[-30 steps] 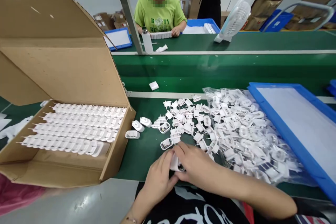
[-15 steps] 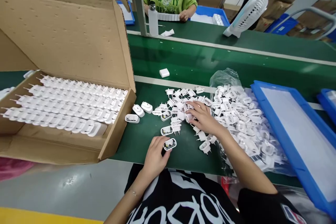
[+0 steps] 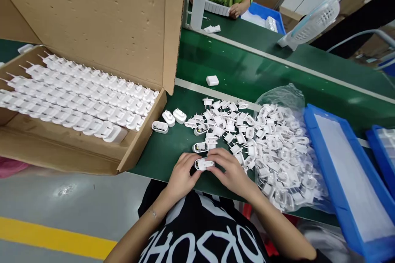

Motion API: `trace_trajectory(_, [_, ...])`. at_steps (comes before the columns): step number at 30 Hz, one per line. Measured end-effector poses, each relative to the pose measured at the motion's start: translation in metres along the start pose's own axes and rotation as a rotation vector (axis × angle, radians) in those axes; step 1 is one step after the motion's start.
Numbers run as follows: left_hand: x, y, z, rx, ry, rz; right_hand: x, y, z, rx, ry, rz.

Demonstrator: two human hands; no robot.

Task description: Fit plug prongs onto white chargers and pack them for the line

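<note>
My left hand (image 3: 182,176) is closed on a white charger housing (image 3: 198,166) near the front of the bench. With my right hand (image 3: 232,172), I hold a white plug cover (image 3: 206,164) at the housing's open top. The cover lies over most of that opening; whether it is fully seated I cannot tell. Just beyond my fingers stand an open charger housing (image 3: 200,147) with its circuit board showing and another open housing (image 3: 201,129). Loose plug covers (image 3: 231,125) are scattered behind my right hand. To the left are two covered chargers (image 3: 174,117) and an open housing (image 3: 160,127).
At left, a cardboard box (image 3: 140,141) holds rows of chargers, its lid raised. A clear bag (image 3: 282,94) of plug covers and a blue tray (image 3: 339,164) occupy the right. Across the green divider are a bottle (image 3: 198,8), a fan (image 3: 314,20) and a person's hand (image 3: 236,10).
My right hand has come from the scattered covers to the housing in my left hand, bringing a plug cover onto it. The camera view has turned slightly.
</note>
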State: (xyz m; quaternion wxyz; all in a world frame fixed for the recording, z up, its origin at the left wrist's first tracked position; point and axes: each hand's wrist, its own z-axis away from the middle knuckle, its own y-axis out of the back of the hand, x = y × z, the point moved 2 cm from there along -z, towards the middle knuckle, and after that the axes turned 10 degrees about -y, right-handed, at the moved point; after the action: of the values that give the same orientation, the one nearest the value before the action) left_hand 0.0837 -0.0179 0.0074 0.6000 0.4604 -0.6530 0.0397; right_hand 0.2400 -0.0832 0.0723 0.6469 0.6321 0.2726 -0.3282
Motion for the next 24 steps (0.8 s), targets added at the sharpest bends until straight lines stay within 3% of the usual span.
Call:
trace_trajectory(6, [0.001,-0.001,0.001,0.025,-0.008,0.03,0.016,-0.013,-0.005,0.039,-0.017,-0.084])
trace_trajectory(12, [0.003,0.0,-0.001,0.019,-0.006,0.052,0.015,-0.016,-0.003,0.036,-0.017,-0.061])
trace_trajectory(20, [0.002,0.001,0.007,0.07,-0.058,0.085,0.007,-0.004,-0.011,-0.084,0.006,0.085])
trace_trajectory(24, [0.004,0.0,0.01,0.134,-0.083,0.063,0.01,-0.01,-0.008,-0.112,-0.058,0.104])
